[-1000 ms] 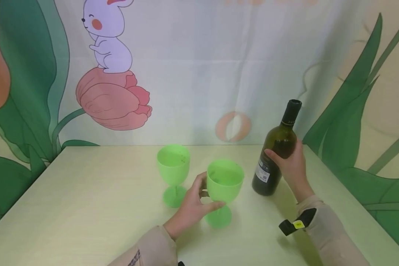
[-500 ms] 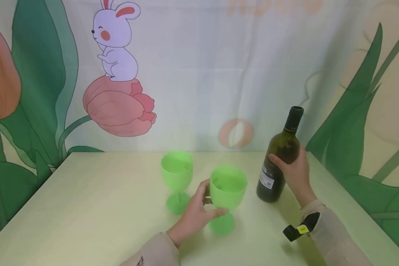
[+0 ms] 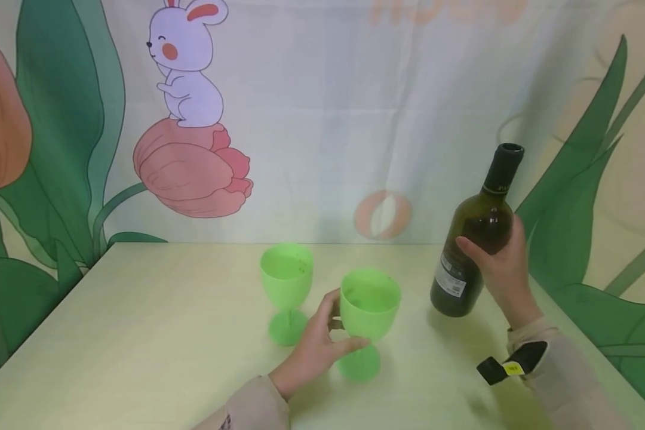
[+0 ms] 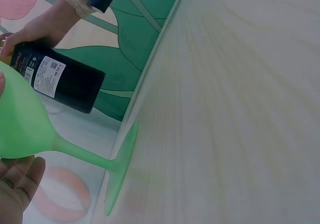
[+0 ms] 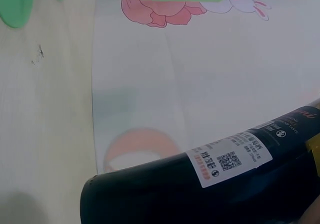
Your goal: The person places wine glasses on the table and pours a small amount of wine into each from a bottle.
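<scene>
In the head view, my right hand (image 3: 507,272) grips a dark green bottle (image 3: 470,239) round its body, neck up and leaning right. The left wrist view shows the bottle (image 4: 75,86) held off the tabletop. My left hand (image 3: 319,343) holds the bowl of a green goblet (image 3: 369,307), thumb in front at the bowl's base; its foot (image 4: 121,169) stands on the table. A second green goblet (image 3: 286,278) stands untouched just behind and left of it. In the right wrist view the bottle's white label (image 5: 230,159) faces the camera.
The pale tabletop (image 3: 156,322) ends at a printed cloth backdrop (image 3: 301,119) with a rabbit and tulips. Green leaf prints (image 3: 575,239) run along the table's right side. Shadows fall beneath the right arm.
The right hand has raised the bottle off the table and moved it to the right. The left hand keeps its hold on the goblet. The head view has shifted slightly.
</scene>
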Demonstrator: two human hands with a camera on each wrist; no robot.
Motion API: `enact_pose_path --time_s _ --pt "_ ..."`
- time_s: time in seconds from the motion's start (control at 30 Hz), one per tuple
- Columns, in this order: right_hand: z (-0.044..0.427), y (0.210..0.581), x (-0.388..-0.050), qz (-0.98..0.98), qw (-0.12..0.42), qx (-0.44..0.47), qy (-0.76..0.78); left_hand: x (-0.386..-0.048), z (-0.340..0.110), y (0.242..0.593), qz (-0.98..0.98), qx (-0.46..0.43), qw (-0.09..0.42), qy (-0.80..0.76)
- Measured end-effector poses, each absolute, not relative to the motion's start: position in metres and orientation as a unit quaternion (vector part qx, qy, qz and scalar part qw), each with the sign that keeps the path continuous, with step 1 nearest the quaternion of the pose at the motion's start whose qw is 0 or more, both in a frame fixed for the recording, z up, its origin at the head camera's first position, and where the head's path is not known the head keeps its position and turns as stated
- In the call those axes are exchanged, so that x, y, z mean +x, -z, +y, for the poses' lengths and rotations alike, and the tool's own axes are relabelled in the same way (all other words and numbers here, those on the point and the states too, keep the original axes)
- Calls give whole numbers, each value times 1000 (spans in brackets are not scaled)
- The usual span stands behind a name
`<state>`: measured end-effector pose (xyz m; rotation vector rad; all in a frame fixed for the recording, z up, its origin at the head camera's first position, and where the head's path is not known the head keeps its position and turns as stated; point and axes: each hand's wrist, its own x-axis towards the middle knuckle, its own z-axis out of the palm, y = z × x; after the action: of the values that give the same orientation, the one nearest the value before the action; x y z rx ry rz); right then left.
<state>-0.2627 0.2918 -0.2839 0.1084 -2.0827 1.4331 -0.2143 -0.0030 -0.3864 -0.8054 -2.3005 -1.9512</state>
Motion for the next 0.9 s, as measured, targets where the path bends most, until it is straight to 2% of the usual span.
enact_pose_path --time_s 0.23,0.67,0.9 --pt "294 269 -238 -828 292 59 -475 -214 -2 386 -738 -263 4 622" --pt "301 255 -204 -893 259 172 -327 -211 -2 385 -736 -261 -1 625" --pt "299 260 -196 -894 274 262 -241 -210 -3 386 -734 -260 4 627"
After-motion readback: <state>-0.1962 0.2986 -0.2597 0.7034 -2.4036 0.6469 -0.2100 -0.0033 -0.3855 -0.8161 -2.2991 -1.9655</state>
